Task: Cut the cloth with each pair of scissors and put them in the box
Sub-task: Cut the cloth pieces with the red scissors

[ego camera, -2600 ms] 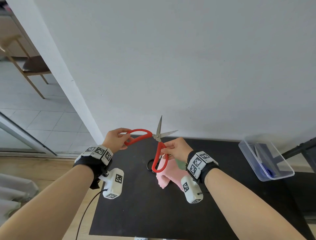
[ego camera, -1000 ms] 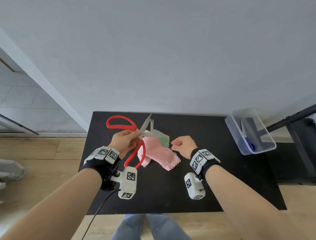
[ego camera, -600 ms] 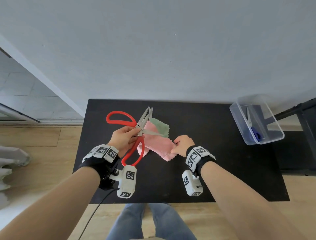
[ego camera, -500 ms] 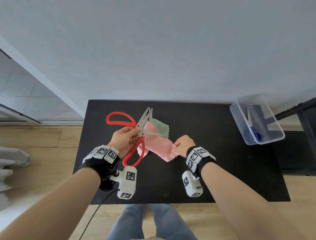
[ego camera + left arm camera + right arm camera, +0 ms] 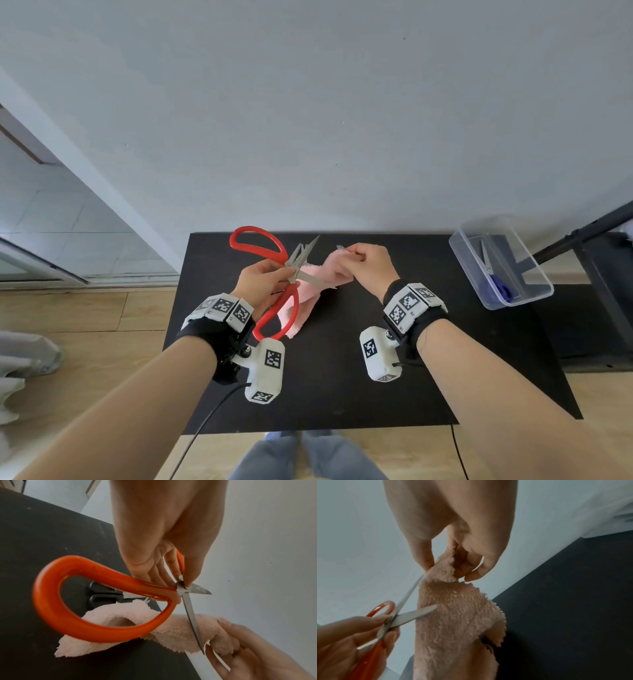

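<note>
Overhead, fluffy pink cloth (image 5: 337, 270) is being pinched by the right hand (image 5: 371, 270); red-looped steel scissors (image 5: 274, 274), blades apart, are being gripped by the left hand (image 5: 263, 284) beside it.

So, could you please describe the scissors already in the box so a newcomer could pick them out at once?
Start at the black rectangular table and look to its far right corner, where a clear plastic box sits. Inside lies a pair of blue-handled scissors, blades pointing away from the person. They are far slimmer than the big red-handled scissors in the left hand.
</note>
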Motion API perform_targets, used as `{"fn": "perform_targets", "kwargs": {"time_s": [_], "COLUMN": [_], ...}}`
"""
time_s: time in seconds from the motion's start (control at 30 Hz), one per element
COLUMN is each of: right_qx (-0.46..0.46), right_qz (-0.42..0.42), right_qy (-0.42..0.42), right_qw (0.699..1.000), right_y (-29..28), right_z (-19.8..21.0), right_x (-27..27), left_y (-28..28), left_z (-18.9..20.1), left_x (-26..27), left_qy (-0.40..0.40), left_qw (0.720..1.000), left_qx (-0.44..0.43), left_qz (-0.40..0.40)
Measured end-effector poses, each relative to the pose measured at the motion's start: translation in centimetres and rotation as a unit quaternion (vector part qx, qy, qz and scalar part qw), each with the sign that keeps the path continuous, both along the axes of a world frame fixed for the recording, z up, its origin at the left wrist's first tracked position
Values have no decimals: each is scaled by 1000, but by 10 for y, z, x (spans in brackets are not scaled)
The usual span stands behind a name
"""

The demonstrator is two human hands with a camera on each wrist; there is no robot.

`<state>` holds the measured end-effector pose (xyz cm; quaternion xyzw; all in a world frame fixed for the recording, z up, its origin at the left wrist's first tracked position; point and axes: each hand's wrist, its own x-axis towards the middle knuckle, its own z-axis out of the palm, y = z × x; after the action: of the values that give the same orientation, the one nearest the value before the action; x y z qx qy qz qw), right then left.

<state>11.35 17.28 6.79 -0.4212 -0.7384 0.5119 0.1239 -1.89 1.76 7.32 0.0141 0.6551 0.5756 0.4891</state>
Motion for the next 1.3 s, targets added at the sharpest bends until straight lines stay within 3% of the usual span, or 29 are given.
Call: {"fn": "perform_targets", "kwargs": {"time_s": [0.33, 0.47, 0.77, 1.3], "right_qx": [-39, -99, 3, 13], "right_qz": [143, 110, 163, 174], "right_qy": [35, 10, -21, -31], "right_qw": [988, 989, 986, 984], "right_y": [-22, -24, -31, -28], "right_z": [34, 41, 41, 41], "right_x": [-22, -28, -34, -36], "left_y": [2, 0, -1, -3], "left_z": [29, 32, 31, 30], "left_x": [-6, -10, -19, -25], "left_qy": [79, 87, 82, 98], "left_qw": [996, 996, 995, 992], "left_qx": [5, 6, 28, 62], "left_qz": [-28, -24, -48, -52]}}
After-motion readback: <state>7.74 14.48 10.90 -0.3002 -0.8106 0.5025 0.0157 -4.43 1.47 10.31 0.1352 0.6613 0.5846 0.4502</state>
